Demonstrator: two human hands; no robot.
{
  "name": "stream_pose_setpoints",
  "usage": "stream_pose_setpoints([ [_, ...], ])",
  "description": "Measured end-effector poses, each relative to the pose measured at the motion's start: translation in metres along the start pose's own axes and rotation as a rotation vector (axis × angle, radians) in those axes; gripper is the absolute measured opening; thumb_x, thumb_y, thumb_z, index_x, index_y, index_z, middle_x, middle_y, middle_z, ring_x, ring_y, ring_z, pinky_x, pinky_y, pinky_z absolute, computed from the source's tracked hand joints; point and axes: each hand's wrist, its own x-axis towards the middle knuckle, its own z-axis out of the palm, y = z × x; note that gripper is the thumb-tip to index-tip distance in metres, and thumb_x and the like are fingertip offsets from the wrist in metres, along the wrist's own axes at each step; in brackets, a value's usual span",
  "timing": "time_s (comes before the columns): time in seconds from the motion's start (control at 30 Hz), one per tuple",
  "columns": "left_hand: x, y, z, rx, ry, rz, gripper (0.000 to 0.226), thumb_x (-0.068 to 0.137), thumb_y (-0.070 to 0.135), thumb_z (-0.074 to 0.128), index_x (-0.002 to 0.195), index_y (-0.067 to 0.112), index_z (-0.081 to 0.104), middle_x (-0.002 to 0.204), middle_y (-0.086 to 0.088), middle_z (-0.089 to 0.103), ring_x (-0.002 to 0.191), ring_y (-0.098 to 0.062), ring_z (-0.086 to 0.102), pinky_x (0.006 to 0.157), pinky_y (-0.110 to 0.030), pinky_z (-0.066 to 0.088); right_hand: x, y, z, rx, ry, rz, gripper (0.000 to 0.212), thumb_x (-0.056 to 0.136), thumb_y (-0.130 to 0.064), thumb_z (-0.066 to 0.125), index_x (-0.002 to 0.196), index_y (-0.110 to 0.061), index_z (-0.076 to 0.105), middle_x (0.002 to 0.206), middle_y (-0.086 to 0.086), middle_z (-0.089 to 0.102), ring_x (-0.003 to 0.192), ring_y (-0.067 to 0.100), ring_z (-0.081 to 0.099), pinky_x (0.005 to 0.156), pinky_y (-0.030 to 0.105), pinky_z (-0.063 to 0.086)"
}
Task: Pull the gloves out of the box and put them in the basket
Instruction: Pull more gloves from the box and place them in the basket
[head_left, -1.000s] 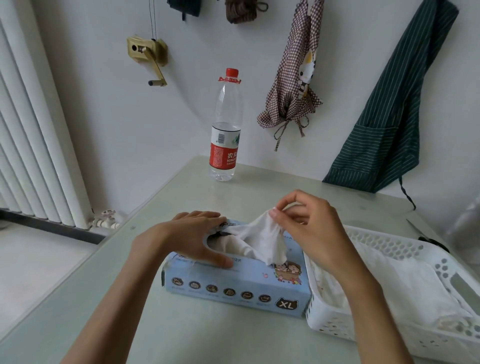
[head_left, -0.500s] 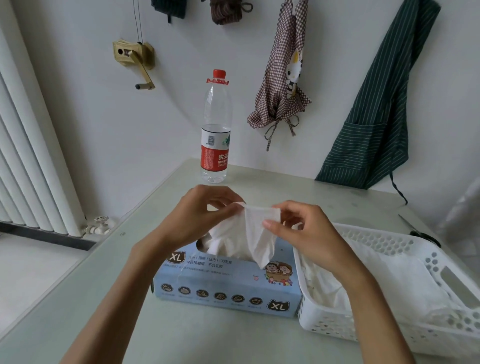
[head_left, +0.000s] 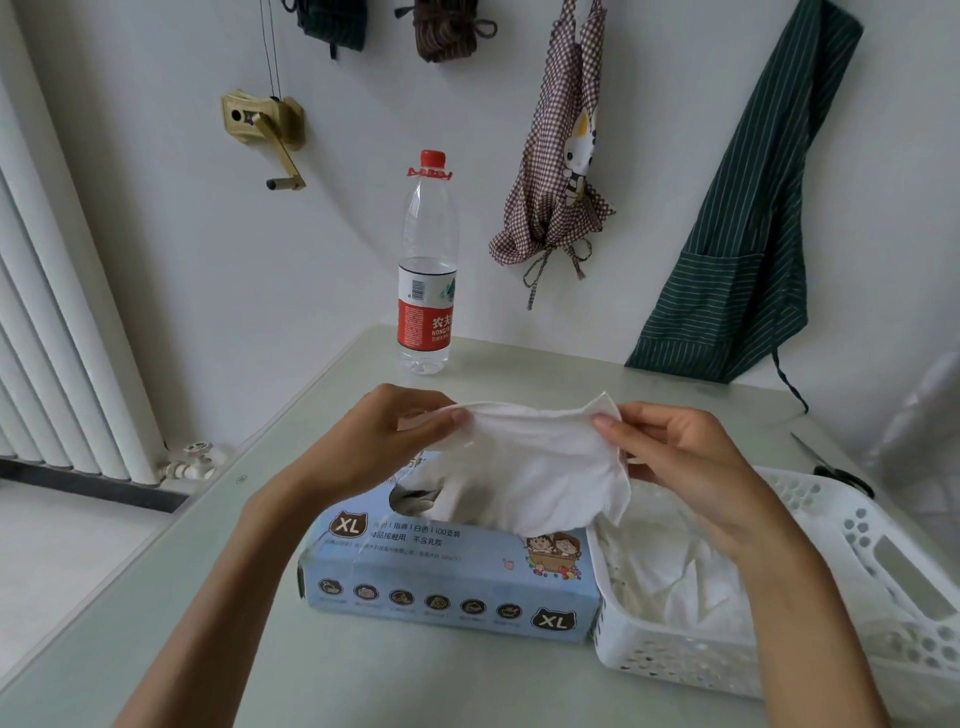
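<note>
A light blue box (head_left: 447, 582) marked XL lies on the table in front of me. Above its top opening a thin white glove (head_left: 535, 462) is stretched out flat between both hands. My left hand (head_left: 379, 441) pinches the glove's left edge. My right hand (head_left: 680, 462) pinches its right edge. The glove's lower part hangs down over the box opening. A white perforated basket (head_left: 883, 597) stands right beside the box, and several white gloves (head_left: 670, 571) lie inside it.
A water bottle (head_left: 427, 270) with a red cap stands at the back of the table (head_left: 156, 623). Scissors (head_left: 831, 467) lie at the far right behind the basket. Aprons hang on the wall. A radiator is at the left, beyond the table edge.
My left hand left the box top and took hold of the glove. Both hands rose and moved apart, spreading the glove wide above the box.
</note>
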Motion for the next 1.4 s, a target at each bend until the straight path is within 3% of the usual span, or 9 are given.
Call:
stream_pose_setpoints([
  [0.13,0.0,0.007,0.01,-0.023,0.032,0.035,0.035,0.097,0.042,0.045,0.088,0.017,0.068,0.083,-0.01,0.066,0.079,-0.034,0.06,0.072,-0.046,0.049,-0.004,-0.008,-0.001,0.076,0.12,-0.071,0.01,0.085,-0.024,0.065,0.089,-0.021,0.074,0.091,-0.001,0.074,0.086,0.01,0.066,0.083,0.022,0.051],
  [0.27,0.006,0.026,0.022,-0.024,0.095,0.046,0.034,0.097,0.036,0.045,0.076,0.015,0.062,0.063,0.002,0.052,0.053,-0.009,0.04,0.053,-0.022,0.032,-0.008,-0.027,-0.002,0.099,0.202,-0.147,0.011,0.09,-0.026,0.061,0.088,-0.021,0.07,0.089,0.002,0.07,0.084,0.011,0.062,0.081,0.028,0.047],
  [0.37,0.017,0.038,0.031,-0.029,0.175,0.05,0.037,0.098,0.035,0.043,0.079,0.009,0.06,0.064,-0.006,0.051,0.053,-0.009,0.039,0.055,-0.021,0.03,-0.009,-0.044,-0.004,0.058,0.289,-0.236,0.012,0.093,-0.024,0.057,0.086,-0.019,0.066,0.081,-0.001,0.063,0.073,0.002,0.056,0.066,0.012,0.043],
  [0.43,0.025,0.052,0.042,-0.109,0.223,0.053,0.034,0.099,0.033,0.042,0.081,0.01,0.06,0.073,-0.008,0.061,0.061,-0.018,0.05,0.061,-0.024,0.036,-0.012,-0.054,-0.01,-0.02,0.355,-0.304,0.013,0.094,-0.024,0.055,0.086,-0.018,0.064,0.076,0.0,0.057,0.067,0.003,0.049,0.057,0.011,0.038],
  [0.57,0.038,0.08,0.071,-0.356,0.302,0.031,0.033,0.101,0.025,0.039,0.073,0.014,0.051,0.069,0.006,0.053,0.059,-0.001,0.045,0.057,-0.013,0.035,-0.011,-0.071,-0.02,-0.2,0.44,-0.444,0.013,0.095,-0.021,0.053,0.086,-0.015,0.06,0.063,-0.005,0.047,0.054,0.001,0.038,0.049,0.012,0.031],
  [0.7,0.052,0.102,0.108,-0.486,0.333,-0.083,0.032,0.101,0.03,0.036,0.079,0.013,0.052,0.073,0.002,0.052,0.068,-0.011,0.047,0.064,-0.025,0.038,-0.018,-0.088,-0.038,-0.517,0.527,-0.559,0.012,0.096,-0.025,0.052,0.09,-0.017,0.06,0.06,-0.013,0.049,0.053,0.003,0.046,0.049,0.014,0.031],
  [1.0,0.066,0.136,0.156,-0.443,0.558,-0.103,0.034,0.101,0.035,0.034,0.077,0.013,0.043,0.062,0.001,0.044,0.056,-0.013,0.042,0.057,-0.031,0.038,-0.037,-0.098,-0.086,-1.088,0.661,-0.641,0.016,0.097,-0.026,0.053,0.099,-0.016,0.066,0.089,0.001,0.07,0.07,0.024,0.057,0.057,0.028,0.031],
  [1.13,0.055,0.126,0.152,-0.257,0.601,0.025,0.031,0.101,0.037,0.037,0.076,0.017,0.041,0.053,0.007,0.037,0.05,-0.008,0.037,0.051,-0.032,0.03,-0.038,-0.079,-0.1,-1.058,0.723,-0.698,0.016,0.095,-0.026,0.057,0.094,-0.014,0.066,0.076,0.0,0.069,0.064,0.027,0.062,0.052,0.027,0.039],
  [1.4,0.022,0.112,0.097,0.085,0.76,0.189,0.015,0.098,0.034,0.046,0.092,0.028,0.057,0.057,0.007,0.055,0.052,-0.01,0.052,0.051,-0.031,0.04,-0.059,-0.065,-0.075,-0.62,0.581,-0.738,0.023,0.095,-0.033,0.055,0.085,-0.015,0.065,0.044,-0.006,0.037,0.04,0.014,0.031,0.042,0.023,0.027],
])
